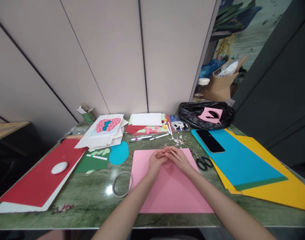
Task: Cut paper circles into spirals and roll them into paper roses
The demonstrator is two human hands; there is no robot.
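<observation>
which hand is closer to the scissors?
Right. The right hand rests on the pink sheet, just left of the scissors, holding a thin stick. The left hand sits farther left, beyond the right hand, fingertips meeting it.

No readable text anywhere, small green carton (86, 114) at the desk's back edge shows print too small to read, phone (210, 140) screen dark

Scissors (203, 162) right, tape ring (122, 183) left.
</observation>
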